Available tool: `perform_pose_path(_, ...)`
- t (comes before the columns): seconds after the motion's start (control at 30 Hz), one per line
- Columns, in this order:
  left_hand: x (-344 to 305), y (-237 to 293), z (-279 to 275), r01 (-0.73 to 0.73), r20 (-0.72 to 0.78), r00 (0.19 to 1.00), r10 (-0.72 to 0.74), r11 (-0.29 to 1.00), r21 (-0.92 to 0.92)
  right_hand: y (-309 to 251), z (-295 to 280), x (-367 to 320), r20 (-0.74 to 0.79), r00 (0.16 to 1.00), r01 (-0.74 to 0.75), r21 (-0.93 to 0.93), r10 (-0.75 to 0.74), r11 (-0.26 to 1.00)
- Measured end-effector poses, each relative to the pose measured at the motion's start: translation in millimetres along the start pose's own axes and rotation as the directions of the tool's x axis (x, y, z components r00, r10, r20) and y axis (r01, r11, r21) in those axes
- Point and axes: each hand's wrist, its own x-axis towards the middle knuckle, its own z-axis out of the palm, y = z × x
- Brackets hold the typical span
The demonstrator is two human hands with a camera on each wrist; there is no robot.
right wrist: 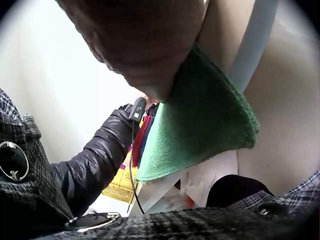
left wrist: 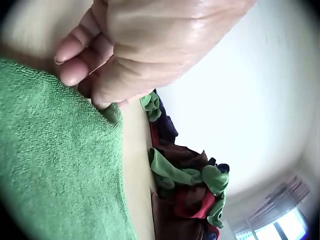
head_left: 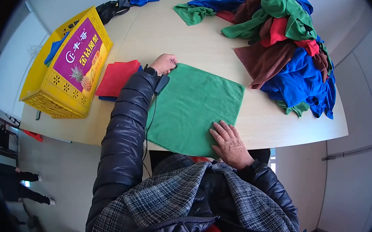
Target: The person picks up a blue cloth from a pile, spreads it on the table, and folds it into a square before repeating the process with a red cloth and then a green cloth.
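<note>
A green cloth [head_left: 195, 110] lies spread nearly flat on the table, its near edge at the table's front. My left hand [head_left: 164, 64] is at the far left corner of it. The left wrist view shows curled fingers [left wrist: 75, 62] and the thumb pinching that corner, which puckers a little. My right hand [head_left: 231, 146] rests palm down on the near right part of the cloth, fingers extended. From the right wrist, the cloth's near corner [right wrist: 240, 135] hangs past the table edge, and the hand [right wrist: 145, 45] is dark above it.
Left of the cloth lie folded red cloths [head_left: 117, 77] with blue beneath. A yellow crate [head_left: 42, 86] stands at the table's left side. At the right rises a heap of blue, brown, green and red cloths [head_left: 288, 54]. A black bag [head_left: 111, 10] sits at the back.
</note>
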Motion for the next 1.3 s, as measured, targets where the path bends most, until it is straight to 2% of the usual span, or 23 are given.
perform_pose_path(0.07,3,1,-1,-0.019,0.001,1.0,0.019,1.0,-0.005,2,1,0,0.011,1.0,0.002,0.016,-0.002,1.0)
perform_pose_path(0.17,16,8,-1,-0.238,-0.128,0.963,0.236,0.971,0.0,2,0,1,0.017,1.0,-0.004,0.034,0.003,0.999)
perform_pose_path(0.2,14,10,-2,-0.237,-0.126,0.964,0.235,0.971,-0.001,1,-1,2,0.001,1.0,-0.002,0.034,0.002,0.999)
perform_pose_path(0.3,-2,24,0,-0.212,-0.399,0.912,0.093,0.941,-0.265,1,-4,-2,-0.026,1.0,-0.007,0.035,0.008,0.999)
perform_pose_path(0.33,-15,27,-1,-0.209,-0.396,0.914,0.091,0.941,-0.268,6,-7,1,-0.004,1.0,0.008,0.08,-0.007,0.997)
perform_pose_path(0.4,-61,30,-4,-0.208,-0.235,0.958,0.165,0.963,-0.171,23,-16,10,0.035,0.999,0.035,0.168,-0.041,0.985)
perform_pose_path(0.43,-90,33,-4,-0.182,-0.213,0.955,0.204,0.976,0.121,34,-21,15,0.036,0.999,0.033,0.169,-0.04,0.985)
perform_pose_path(0.47,-125,38,0,-0.147,-0.18,0.955,0.237,0.902,0.405,47,-25,23,-0.025,1.0,0.02,0.181,-0.016,0.983)
perform_pose_path(0.5,-166,44,8,-0.1,-0.238,0.934,0.268,0.831,0.547,60,-28,32,-0.087,0.996,0.007,0.195,0.01,0.981)
perform_pose_path(0.57,-239,36,30,0.053,-0.349,0.886,0.307,0.679,0.732,88,-29,57,-0.219,0.974,-0.057,0.051,0.067,0.997)
perform_pose_path(0.6,-266,28,40,0.15,-0.409,0.858,0.31,0.611,0.778,106,-27,73,-0.243,0.966,-0.096,-0.006,0.092,0.995)
perform_pose_path(0.63,-291,24,49,0.22,-0.43,0.877,0.213,0.618,0.755,124,-22,88,-0.267,0.957,-0.132,-0.064,0.111,0.989)
perform_pose_path(0.67,-305,23,54,0.293,-0.451,0.885,0.114,0.618,0.73,134,-20,99,-0.23,0.95,-0.237,-0.084,0.212,0.968)
perform_pose_path(0.7,-310,23,54,0.305,-0.464,0.879,0.112,0.616,0.726,142,-17,110,-0.194,0.931,-0.333,-0.11,0.309,0.936)
perform_pose_path(0.8,-324,18,60,0.34,-0.471,0.879,-0.073,0.79,0.511,169,-7,129,-0.171,0.929,-0.361,-0.211,0.329,0.908)
perform_pose_path(0.83,-324,17,61,0.353,-0.489,0.869,-0.077,0.789,0.503,169,-10,130,-0.17,0.935,-0.342,-0.213,0.31,0.915)
perform_pose_path(0.9,-310,19,53,0.314,-0.445,0.895,-0.024,0.743,0.592,164,-11,122,-0.133,0.88,-0.457,0.017,0.455,0.889)
perform_pose_path(0.97,-286,14,44,0.293,-0.425,0.905,0.008,0.714,0.636,173,-8,103,-0.181,0.874,-0.447,0.064,0.451,0.892)
perform_pose_path(1.03,-256,5,38,0.271,-0.401,0.906,0.136,0.54,0.797,175,-8,77,-0.264,0.895,-0.367,0.024,0.36,0.93)
perform_pose_path(1.07,-240,11,35,0.246,-0.407,0.885,0.228,0.513,0.822,169,-10,64,-0.262,0.898,-0.363,0.016,0.354,0.932)
perform_pose_path(1.17,-178,23,21,0.229,-0.426,0.814,0.394,0.457,0.86,148,-22,20,-0.12,0.884,-0.449,0.05,0.452,0.892)
perform_pose_path(1.23,-142,35,14,0.186,-0.432,0.784,0.446,0.496,0.848,128,-27,-3,0.092,0.856,-0.513,0.267,0.508,0.816)
perform_pose_path(1.3,-117,43,13,0.195,-0.463,0.777,0.426,0.538,0.82,105,-43,-17,0.163,0.825,-0.564,0.308,0.541,0.766)
